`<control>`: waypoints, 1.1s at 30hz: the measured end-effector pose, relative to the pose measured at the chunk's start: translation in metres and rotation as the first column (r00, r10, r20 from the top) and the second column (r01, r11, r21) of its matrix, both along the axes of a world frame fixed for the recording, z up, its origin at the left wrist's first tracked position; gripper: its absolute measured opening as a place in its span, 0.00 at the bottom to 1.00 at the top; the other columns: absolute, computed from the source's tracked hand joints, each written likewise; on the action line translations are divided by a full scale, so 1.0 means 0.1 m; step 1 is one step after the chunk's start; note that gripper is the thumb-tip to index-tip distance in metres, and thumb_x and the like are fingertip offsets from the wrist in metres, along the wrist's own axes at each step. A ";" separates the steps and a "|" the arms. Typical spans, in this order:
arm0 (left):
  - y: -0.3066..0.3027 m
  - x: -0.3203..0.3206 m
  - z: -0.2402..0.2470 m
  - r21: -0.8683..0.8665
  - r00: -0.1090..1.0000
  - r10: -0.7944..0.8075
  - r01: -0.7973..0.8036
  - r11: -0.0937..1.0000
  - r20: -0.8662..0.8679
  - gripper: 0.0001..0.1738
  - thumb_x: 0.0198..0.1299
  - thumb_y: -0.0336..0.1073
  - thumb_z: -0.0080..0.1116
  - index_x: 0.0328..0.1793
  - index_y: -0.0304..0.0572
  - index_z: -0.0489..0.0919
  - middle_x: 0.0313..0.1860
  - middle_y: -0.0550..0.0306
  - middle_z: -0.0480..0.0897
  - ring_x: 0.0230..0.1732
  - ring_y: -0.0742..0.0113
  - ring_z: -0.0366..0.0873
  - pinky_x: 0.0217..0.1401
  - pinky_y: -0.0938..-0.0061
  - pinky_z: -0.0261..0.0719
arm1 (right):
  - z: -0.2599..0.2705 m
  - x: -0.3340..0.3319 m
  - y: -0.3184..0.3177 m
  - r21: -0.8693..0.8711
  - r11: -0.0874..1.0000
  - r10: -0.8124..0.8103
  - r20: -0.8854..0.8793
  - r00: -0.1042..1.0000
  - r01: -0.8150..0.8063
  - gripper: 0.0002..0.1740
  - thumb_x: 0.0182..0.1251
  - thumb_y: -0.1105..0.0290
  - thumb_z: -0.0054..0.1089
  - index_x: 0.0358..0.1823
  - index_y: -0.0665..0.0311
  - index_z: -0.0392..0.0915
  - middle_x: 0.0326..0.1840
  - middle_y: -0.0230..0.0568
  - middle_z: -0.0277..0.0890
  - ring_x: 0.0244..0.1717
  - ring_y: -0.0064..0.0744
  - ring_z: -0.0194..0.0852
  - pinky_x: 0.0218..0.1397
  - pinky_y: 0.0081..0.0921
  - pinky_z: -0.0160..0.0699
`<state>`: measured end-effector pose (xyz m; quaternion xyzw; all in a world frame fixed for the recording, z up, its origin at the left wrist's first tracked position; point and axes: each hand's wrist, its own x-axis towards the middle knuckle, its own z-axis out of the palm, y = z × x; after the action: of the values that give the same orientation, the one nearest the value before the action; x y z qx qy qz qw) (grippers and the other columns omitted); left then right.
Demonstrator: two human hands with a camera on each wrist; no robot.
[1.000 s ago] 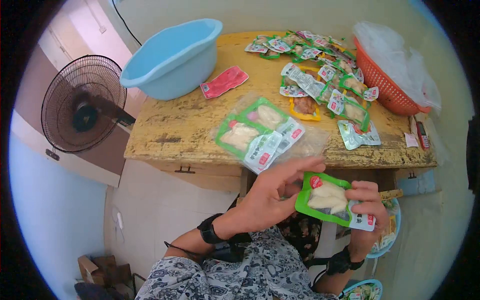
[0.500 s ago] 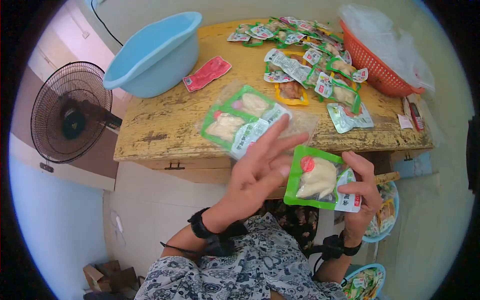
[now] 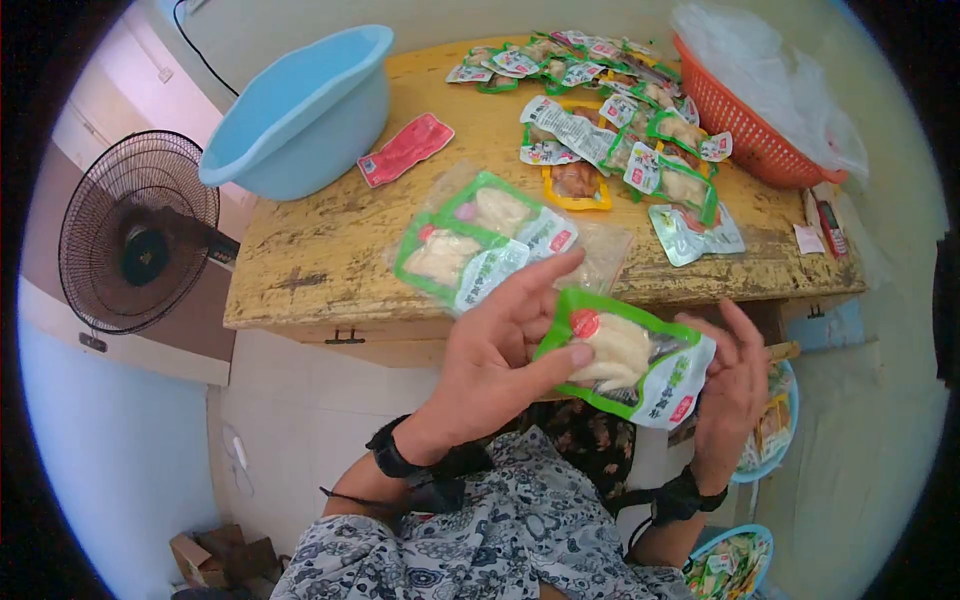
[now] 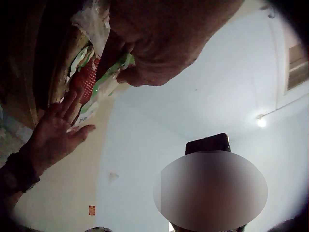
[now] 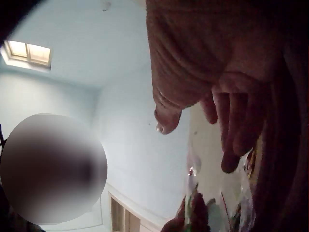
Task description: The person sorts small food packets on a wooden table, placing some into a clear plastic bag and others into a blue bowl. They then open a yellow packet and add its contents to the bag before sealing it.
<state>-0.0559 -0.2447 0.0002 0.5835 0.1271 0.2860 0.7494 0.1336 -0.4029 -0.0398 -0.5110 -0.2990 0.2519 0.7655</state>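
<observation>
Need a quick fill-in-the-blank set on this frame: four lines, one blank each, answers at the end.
1. The left hand pinches a ___-edged packet under its thumb.
2. The clear bag on the table holds ___ green packs.
3. The lone ___ pouch lies beside the blue basin.
4. The plastic sheet lies in an ___ basket.
Missing words: green; two; red; orange.
</observation>
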 end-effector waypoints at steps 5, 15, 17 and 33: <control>-0.09 0.08 -0.07 0.052 0.997 0.068 -0.066 0.996 -0.028 0.41 0.64 0.21 0.65 0.82 0.35 0.62 0.60 0.48 0.81 0.64 0.60 0.81 0.67 0.68 0.80 | 0.05 -0.06 -0.10 -0.363 0.928 0.102 0.023 0.994 -0.087 0.24 0.67 0.72 0.65 0.62 0.69 0.74 0.49 0.43 0.85 0.44 0.25 0.84 0.48 0.24 0.84; 0.08 0.07 -0.10 0.969 0.798 0.599 -0.197 0.149 0.070 0.39 0.48 0.37 0.80 0.68 0.37 0.78 0.46 0.49 0.81 0.47 0.49 0.77 0.50 0.59 0.77 | -0.09 0.02 -0.04 -0.088 0.976 -0.206 -0.083 0.975 0.199 0.11 0.71 0.78 0.61 0.52 0.68 0.75 0.42 0.35 0.83 0.39 0.20 0.83 0.44 0.21 0.83; 0.06 0.10 -0.14 0.970 0.799 0.599 -0.185 0.160 0.053 0.33 0.49 0.36 0.79 0.63 0.38 0.80 0.44 0.50 0.80 0.46 0.49 0.76 0.49 0.58 0.77 | -0.10 0.02 -0.03 -0.058 0.964 -0.265 -0.127 0.956 0.260 0.10 0.72 0.78 0.61 0.52 0.68 0.75 0.42 0.35 0.83 0.39 0.20 0.82 0.44 0.21 0.83; 0.09 0.11 -0.23 0.784 0.819 0.567 -0.409 0.467 0.089 0.07 0.61 0.23 0.67 0.46 0.36 0.83 0.34 0.55 0.80 0.28 0.69 0.76 0.29 0.76 0.74 | 0.00 -0.19 0.33 -0.089 0.994 -0.082 -0.123 0.989 0.071 0.10 0.74 0.76 0.60 0.54 0.69 0.75 0.45 0.38 0.84 0.42 0.21 0.84 0.47 0.21 0.84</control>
<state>-0.0452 -0.2359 -0.0224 0.8083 0.2219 0.4592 0.2940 0.1147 -0.3702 -0.0402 -0.5369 -0.2194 0.2665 0.7698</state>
